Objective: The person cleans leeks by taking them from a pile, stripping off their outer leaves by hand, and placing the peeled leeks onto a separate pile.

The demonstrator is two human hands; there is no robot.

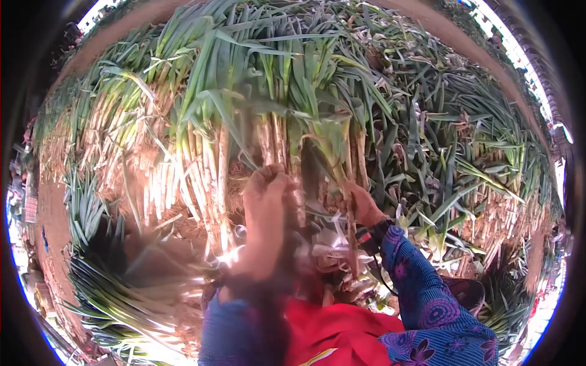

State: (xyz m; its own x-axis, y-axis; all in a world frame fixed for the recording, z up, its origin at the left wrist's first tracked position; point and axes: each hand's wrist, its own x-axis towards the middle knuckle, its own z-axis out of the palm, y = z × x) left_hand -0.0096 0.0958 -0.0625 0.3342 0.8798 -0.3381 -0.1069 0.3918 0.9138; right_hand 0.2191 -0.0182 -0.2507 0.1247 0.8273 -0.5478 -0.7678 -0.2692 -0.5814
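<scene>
My left hand (265, 204), blurred, is raised at the centre with thumb and fingers pinched together; what lies between them cannot be made out. To its right my right hand (365, 206) is closed around a leek (352, 244), whose brownish lower stalk hangs down below the fingers and whose green leaves rise above. Just beyond both hands, a row of leeks (274, 137) lies with green tops pointing away and pale stalks towards me.
Bundled leeks (204, 165) with white stalks lie at the left, more leeks (494, 207) at the right. Loose green leaves (122, 299) spread at the lower left. Pale peelings (332, 250) lie near my red apron (342, 332). Bare soil (55, 226) shows at the left edge.
</scene>
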